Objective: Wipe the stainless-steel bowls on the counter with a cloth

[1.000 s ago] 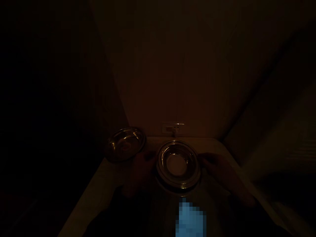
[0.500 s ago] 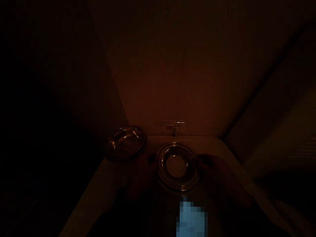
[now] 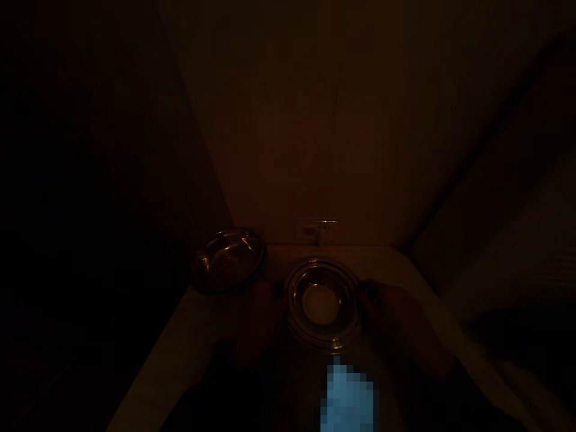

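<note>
The scene is very dark. A round, shiny metal bowl [image 3: 321, 303] with a wide stepped rim sits in the middle of the tabletop, possibly stacked on another; I cannot tell. My left hand [image 3: 263, 306] grips its left rim, fingers dim. On the opposite side, my right hand [image 3: 387, 300] has its thumb and fingers closed at the rim. A second metal bowl [image 3: 229, 264], wider and shallow, lies tilted to the left, past my left hand. Both forearms come in from the bottom edge in dark sleeves.
Behind the bowls, a wall socket plate [image 3: 316, 229] with something plugged in sits just above the table's back edge. The pale tabletop [image 3: 157, 354] has rounded corners. A bright blue pixelated patch [image 3: 350, 399] covers the bottom middle. Panels rise on the left and right.
The light has dimmed a little. Both hands stay at the middle bowl's sides, and the bowls have barely moved.
</note>
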### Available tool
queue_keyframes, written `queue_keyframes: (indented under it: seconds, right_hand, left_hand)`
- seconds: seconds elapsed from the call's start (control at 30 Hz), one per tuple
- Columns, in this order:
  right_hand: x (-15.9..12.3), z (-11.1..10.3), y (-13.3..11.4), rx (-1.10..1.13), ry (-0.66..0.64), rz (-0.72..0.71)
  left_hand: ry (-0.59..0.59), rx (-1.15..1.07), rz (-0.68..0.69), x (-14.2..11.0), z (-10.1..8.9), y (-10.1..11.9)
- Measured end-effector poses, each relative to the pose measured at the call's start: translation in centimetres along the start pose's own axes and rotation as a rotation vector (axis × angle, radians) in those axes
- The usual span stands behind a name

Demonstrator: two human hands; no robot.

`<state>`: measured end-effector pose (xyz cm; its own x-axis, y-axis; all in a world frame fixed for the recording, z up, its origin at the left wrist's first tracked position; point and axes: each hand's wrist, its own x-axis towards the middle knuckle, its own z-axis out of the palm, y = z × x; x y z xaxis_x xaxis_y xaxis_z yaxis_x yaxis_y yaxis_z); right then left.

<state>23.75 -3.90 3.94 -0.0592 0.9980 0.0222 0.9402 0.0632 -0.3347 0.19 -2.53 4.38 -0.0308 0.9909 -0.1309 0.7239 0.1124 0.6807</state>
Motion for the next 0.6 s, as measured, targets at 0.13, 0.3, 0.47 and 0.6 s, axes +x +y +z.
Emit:
queue_keyframes:
  seconds: [0.13,0.3,0.47,0.6]
  right_hand:
    - [0.1,0.0,-0.1,-0.055,0.013,-0.005]
    - [0.0,0.1,-0.1,-0.079,0.024,0.013]
    - [0.0,0.3,0.0,-0.005,0.017,0.006]
    - [0.4,0.5,0.7,0.16,0.029,0.028]
  left_hand:
    - [0.024,0.075,0.014,-0.3,0.2,0.2]
    - [0.055,0.072,0.021,-0.2,0.4,-0.2]
    - [0.077,-0.031,-0.007,0.1,0.4,-0.7]
    - [0.001,-0.211,-0.041,0.5,0.7,-1.1]
